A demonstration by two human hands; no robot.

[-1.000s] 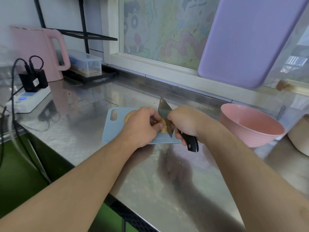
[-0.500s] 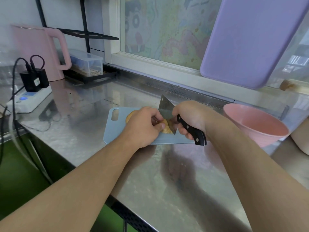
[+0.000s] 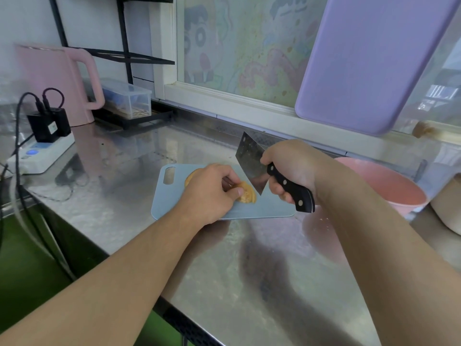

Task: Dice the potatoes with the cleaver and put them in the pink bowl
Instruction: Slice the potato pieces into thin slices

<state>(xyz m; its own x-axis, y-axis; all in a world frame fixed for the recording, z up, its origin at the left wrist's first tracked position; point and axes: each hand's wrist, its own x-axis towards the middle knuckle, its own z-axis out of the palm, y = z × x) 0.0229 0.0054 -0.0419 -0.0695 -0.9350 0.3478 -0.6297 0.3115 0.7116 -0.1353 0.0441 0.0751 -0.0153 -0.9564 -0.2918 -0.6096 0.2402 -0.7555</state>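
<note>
A yellow potato (image 3: pixel 247 194) lies on a light blue cutting board (image 3: pixel 264 208) on the steel counter. My left hand (image 3: pixel 212 193) holds the potato down, fingers curled over it, hiding most of it. My right hand (image 3: pixel 291 168) grips the black handle of the cleaver (image 3: pixel 250 162). The blade is lifted and tilted, its lower corner just right of the potato. The pink bowl (image 3: pixel 396 193) stands to the right of the board, partly behind my right forearm.
A pink kettle (image 3: pixel 57 83), a clear plastic box (image 3: pixel 127 101) and a white power strip (image 3: pixel 40 153) with black plugs and cables sit at the back left. A purple board (image 3: pixel 369 58) leans against the window. A beige pot (image 3: pixel 449 203) is at the far right.
My right hand has raised the cleaver off the potato and swung it up to the right. My left hand has stayed on the potato.
</note>
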